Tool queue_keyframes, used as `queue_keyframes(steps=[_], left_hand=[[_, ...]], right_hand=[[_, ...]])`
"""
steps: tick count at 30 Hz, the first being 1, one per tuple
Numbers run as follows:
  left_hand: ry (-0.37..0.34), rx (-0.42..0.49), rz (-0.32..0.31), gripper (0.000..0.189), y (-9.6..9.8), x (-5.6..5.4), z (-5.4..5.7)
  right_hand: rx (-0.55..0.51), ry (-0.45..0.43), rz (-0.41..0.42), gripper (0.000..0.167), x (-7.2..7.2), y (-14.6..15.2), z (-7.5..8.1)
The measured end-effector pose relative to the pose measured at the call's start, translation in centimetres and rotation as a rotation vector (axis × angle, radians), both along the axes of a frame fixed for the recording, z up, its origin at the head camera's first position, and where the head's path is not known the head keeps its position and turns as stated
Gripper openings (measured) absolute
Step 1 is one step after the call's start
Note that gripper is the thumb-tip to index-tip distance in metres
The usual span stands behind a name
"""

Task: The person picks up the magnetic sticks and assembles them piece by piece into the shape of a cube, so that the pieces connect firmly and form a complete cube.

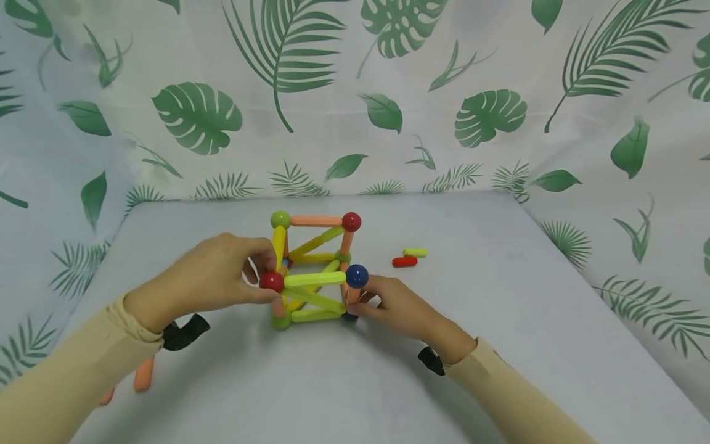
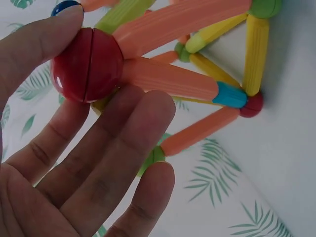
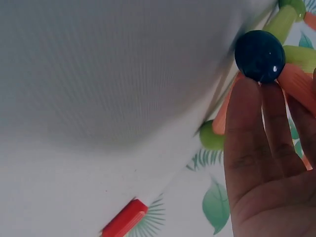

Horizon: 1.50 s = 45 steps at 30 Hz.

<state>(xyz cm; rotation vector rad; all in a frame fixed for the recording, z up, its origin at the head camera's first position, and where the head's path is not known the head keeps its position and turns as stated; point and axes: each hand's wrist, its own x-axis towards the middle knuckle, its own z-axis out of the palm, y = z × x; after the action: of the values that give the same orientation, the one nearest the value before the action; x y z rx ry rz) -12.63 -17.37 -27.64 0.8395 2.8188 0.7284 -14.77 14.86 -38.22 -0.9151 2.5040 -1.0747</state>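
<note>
A box-shaped frame of magnetic rods and balls stands on the table, with a yellow-green rod (image 1: 315,279) across its near top edge. At that edge's left end, my left hand (image 1: 213,271) pinches a red ball (image 1: 272,282) between thumb and fingers; the left wrist view shows the red ball (image 2: 87,65) with orange rods attached. My right hand (image 1: 402,306) holds the near right upright, an orange rod (image 1: 353,295), below a blue ball (image 1: 357,275). In the right wrist view the fingers touch a dark blue ball (image 3: 260,56). The right thumb is out of that view.
Right of the frame lie a short red rod (image 1: 405,262) and a short yellow-green rod (image 1: 415,252). An orange rod (image 1: 144,374) lies near the left forearm, with another piece partly hidden by the sleeve. Leaf-print cloth (image 1: 333,123) hangs behind and beside the table.
</note>
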Motion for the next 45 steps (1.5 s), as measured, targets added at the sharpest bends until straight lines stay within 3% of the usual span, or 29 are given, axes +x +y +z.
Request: queue_keyframes(steps=[5,11,16,19,22,26,32,36,40,45], left_hand=[[0.016,0.052,-0.024,0.023,0.1,-0.4,0.0],[0.032,0.06,-0.026,0.029,0.2,-1.6,-0.1],[0.049,0.071,0.002,0.035,0.4,-3.4,-0.9],[0.053,0.088,0.022,0.04,0.4,-4.5,-1.3],[0.062,0.082,0.064,0.043,0.4,-5.4,-1.6],[0.061,0.057,0.12,0.044,0.3,-6.3,-1.6],[-0.057,0.047,0.105,0.044,0.1,-7.3,-1.0],[-0.156,0.073,0.101,0.039,-0.1,-8.1,-0.6],[-0.202,0.106,0.084,0.035,-0.2,-9.0,-0.6],[-0.253,0.123,0.096,0.036,-0.6,-9.3,-1.0]], right_hand=[[0.05,0.066,-0.007,0.009,2.0,-0.1,0.4],[0.099,0.127,0.025,0.011,4.3,-2.3,1.0],[0.1,0.06,0.031,0.01,5.5,-3.8,0.9],[0.14,0.045,0.022,0.024,5.9,-3.8,1.0],[0.222,0.095,0.011,0.033,6.4,-3.2,1.3],[0.344,0.179,0.029,0.029,6.9,-2.4,1.3],[0.456,0.315,0.183,0.021,7.5,-3.3,0.8],[0.495,0.397,0.341,0.031,7.8,-6.1,0.8],[0.537,0.371,0.486,0.049,8.2,-10.1,0.8],[0.584,0.301,0.6,0.075,8.8,-16.4,0.6]])
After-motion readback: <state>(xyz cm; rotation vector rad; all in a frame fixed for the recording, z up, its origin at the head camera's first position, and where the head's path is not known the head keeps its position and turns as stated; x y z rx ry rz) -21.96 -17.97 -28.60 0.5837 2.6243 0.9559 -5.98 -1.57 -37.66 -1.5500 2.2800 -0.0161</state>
